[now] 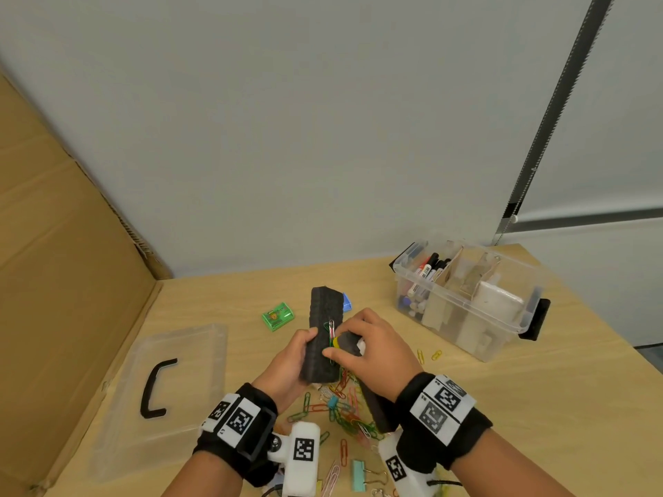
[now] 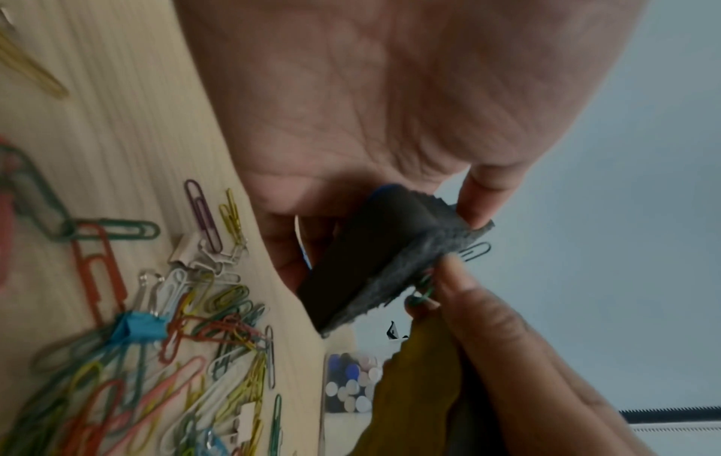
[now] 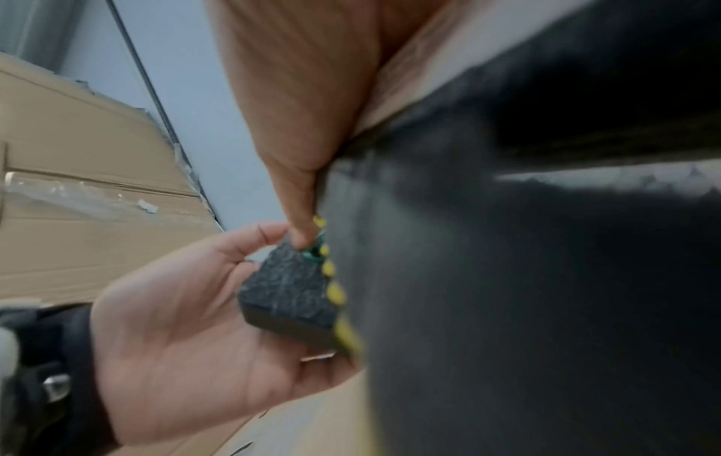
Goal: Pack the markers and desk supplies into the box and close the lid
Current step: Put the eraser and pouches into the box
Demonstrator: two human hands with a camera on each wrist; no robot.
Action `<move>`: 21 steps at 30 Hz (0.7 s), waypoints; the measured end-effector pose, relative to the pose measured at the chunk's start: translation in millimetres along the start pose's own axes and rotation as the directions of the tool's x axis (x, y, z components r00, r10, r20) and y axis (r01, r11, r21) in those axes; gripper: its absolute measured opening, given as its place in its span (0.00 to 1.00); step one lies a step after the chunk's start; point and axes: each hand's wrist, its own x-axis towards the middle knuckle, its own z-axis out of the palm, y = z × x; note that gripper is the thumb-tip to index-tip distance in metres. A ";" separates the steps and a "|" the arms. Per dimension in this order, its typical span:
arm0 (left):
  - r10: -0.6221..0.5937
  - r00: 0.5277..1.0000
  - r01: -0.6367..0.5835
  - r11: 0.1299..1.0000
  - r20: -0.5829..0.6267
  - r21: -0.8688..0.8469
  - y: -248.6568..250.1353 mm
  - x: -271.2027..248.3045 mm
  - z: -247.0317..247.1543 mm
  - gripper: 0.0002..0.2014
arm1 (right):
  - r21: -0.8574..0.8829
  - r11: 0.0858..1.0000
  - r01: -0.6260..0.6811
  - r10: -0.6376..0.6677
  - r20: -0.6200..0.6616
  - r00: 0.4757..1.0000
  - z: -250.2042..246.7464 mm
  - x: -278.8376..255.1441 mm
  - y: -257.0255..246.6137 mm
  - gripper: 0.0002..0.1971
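Observation:
My left hand (image 1: 299, 353) grips a long black felt eraser (image 1: 323, 328) with a blue back, held up off the table; the same eraser (image 2: 363, 265) (image 3: 288, 293) shows in both wrist views. A green and a silver paper clip (image 1: 330, 330) cling to its felt. My right hand (image 1: 369, 349) holds a second, yellow-backed eraser (image 1: 376, 410) (image 3: 526, 277), and its thumb and forefinger pinch the green clip (image 3: 314, 251). The clear box (image 1: 516, 317) stands open at the right, with markers (image 1: 427, 270) upright in its left section.
The clear lid (image 1: 201, 389) with a black handle lies flat at the left. A heap of coloured paper clips (image 1: 341, 407) and binder clips (image 1: 358, 475) covers the table under my wrists. A green sharpener (image 1: 278, 316) sits behind. Cardboard (image 1: 53, 245) walls the left side.

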 end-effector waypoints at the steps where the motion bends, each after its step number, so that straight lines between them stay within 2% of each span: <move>1: 0.000 1.000 0.000 1.000 0.002 0.005 0.3 0.2 1.1 0.22 | -0.007 1.000 -0.017 0.017 0.001 1.000 1.9 1.0 0.2 0.16; 4: 0.020 1.000 -0.020 1.000 -0.005 0.003 3.3 -0.5 0.7 0.22 | -0.062 0.998 -0.033 0.032 -0.018 0.999 5.4 1.4 5.0 0.04; 5: 0.028 1.000 -0.028 1.000 -0.004 0.002 4.4 -1.0 -0.5 0.21 | -0.081 0.996 -0.034 0.033 -0.010 0.999 5.7 0.3 6.9 0.03; 7: 0.039 0.999 -0.039 0.999 -0.003 0.001 5.9 -1.7 -4.5 0.22 | -0.138 0.990 -0.040 0.044 0.030 0.999 6.1 -3.0 11.6 0.02; 11: 0.044 0.999 -0.044 0.999 -0.011 -0.005 8.4 -3.2 -10.7 0.22 | -0.235 0.971 -0.040 0.063 0.091 0.994 2.6 -9.7 16.3 0.07; 15: 0.062 0.998 -0.062 0.997 -0.021 -0.034 9.3 -6.5 -11.9 0.20 | -0.290 0.956 -0.044 0.058 0.038 0.998 -3.6 -11.4 18.1 0.08; 19: 0.052 0.999 -0.052 0.998 -0.005 -0.046 6.1 -7.8 -7.8 0.20 | -0.146 0.989 -0.016 0.002 -0.095 0.996 -8.3 -7.1 9.2 0.08; 21: 0.036 0.999 -0.036 0.998 0.006 -0.046 3.2 -6.5 -4.2 0.20 | -0.076 0.997 -0.017 0.010 -0.094 0.996 -5.7 -2.5 3.3 0.09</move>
